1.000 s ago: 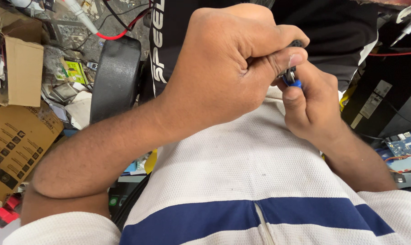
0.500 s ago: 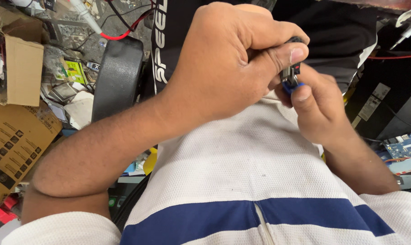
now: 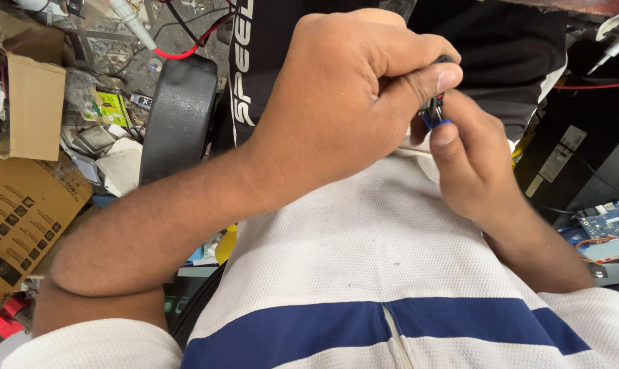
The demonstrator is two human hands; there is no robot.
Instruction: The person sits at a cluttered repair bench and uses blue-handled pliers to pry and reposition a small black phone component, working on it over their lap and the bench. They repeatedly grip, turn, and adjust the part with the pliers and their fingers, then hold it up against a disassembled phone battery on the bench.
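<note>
My left hand is curled into a fist in front of my chest, thumb pressed against a small dark part with a blue end. My right hand meets it from the right, thumb and fingers pinching the same small part from below. The part is mostly hidden between the fingertips, so its exact shape cannot be told. Both hands hover over my white shirt with a blue stripe.
A black chair armrest stands at the left. Beyond it lie cardboard boxes, a red wire and loose clutter on the floor. A blue circuit board sits at the right edge, next to dark equipment.
Both hands with the small part have drifted slightly up and to the right; the grip looks unchanged.
</note>
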